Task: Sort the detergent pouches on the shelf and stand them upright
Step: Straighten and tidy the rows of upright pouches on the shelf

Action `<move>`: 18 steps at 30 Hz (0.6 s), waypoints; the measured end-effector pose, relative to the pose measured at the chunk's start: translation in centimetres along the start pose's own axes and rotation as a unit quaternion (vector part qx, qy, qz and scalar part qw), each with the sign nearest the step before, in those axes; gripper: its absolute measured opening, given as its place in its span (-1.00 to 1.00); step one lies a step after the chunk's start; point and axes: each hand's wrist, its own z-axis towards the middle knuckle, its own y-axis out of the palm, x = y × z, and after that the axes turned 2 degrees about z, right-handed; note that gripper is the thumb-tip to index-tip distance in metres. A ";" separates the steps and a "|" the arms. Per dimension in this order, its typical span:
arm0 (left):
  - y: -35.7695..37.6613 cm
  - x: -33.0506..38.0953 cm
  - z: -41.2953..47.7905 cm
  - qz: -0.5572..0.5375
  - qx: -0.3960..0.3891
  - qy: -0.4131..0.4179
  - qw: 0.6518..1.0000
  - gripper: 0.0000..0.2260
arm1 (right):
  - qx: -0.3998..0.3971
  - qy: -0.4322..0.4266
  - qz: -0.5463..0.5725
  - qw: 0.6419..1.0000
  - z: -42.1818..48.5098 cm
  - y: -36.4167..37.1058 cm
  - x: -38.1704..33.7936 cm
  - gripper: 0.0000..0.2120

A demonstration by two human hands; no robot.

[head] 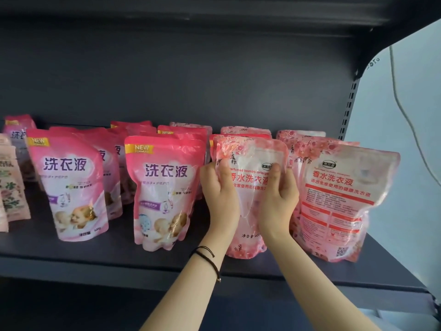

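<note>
2 hands hold 1 light pink flower pouch (250, 151) in the middle of the dark shelf (119, 259). The left hand (219, 187) grips the pouch's left side. The right hand (278, 194) grips its right side. Both thumbs press on the front, near the top, and the other fingers curl round the edges to the back, where they are hidden. The hands sit close together, with only a narrow strip of the pouch showing between them. The pouch is upright, and its bottom looks to be down on the shelf board.

A black cord band (207, 256) goes round the left wrist.

Just to the right stands another light pink pouch (343, 199) with lots of small print and a square code on it. It leans a little. More light pink pouches stand behind these 2.

To the left stand 2 dark pink pouches with babies on them, a near one (164, 192) right beside the left hand and a far one (74, 187). More dark pink ones stand behind them. At the far left edge are pale pouches with flowers (9, 187).
</note>
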 end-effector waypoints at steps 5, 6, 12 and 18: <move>0.1 -0.7 0.4 0.038 -0.009 0.059 0.997 -0.93 | -0.018 -0.010 0.002 1.000 0.3 -0.2 0.2 -0.68; -0.2 -0.7 0.6 0.053 -0.020 0.083 0.995 -0.84 | -0.034 -0.014 -0.002 0.999 0.4 -0.3 0.0 -0.70; -2.6 2.7 4.5 0.211 -0.130 0.256 0.934 -0.64 | -0.208 -0.098 -0.115 0.966 3.6 -2.2 -3.5 -0.86; -3.6 8.2 10.3 0.339 -0.367 0.247 0.830 -0.94 | -0.451 -0.155 -0.402 0.781 10.6 -2.6 -9.4 -0.91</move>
